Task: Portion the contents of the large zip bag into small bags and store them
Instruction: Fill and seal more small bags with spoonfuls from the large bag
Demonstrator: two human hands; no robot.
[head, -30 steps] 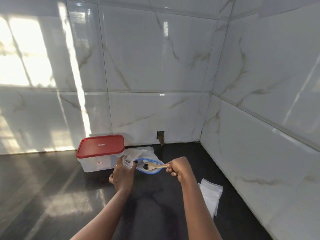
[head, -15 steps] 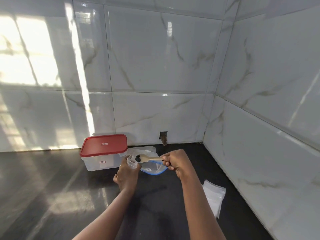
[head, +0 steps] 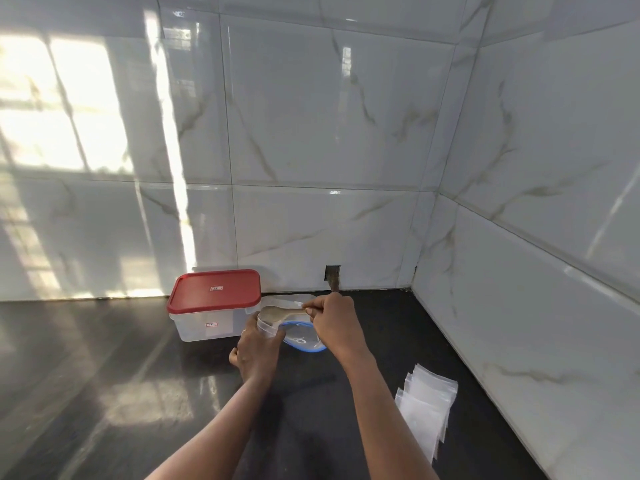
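Note:
My left hand (head: 258,351) grips a small clear bag (head: 268,329) upright with its mouth held open. My right hand (head: 332,323) pinches the handle of a wooden spoon (head: 277,312), whose bowl is turned over right above the small bag's mouth. Behind and under both hands lies the large zip bag (head: 304,339) with its blue zip edge, flat on the dark counter (head: 104,375). The contents in either bag are too small to make out.
A clear storage box with a red lid (head: 214,304) stands shut to the left of the bags, against the tiled wall. A stack of several small clear bags (head: 427,407) lies at the right, near the side wall (head: 536,306).
The spoon, carrying dark pieces, rose out of the large zip bag and moved left to the small bag. It has now turned over above the small bag's mouth, and the pieces are gone from it.

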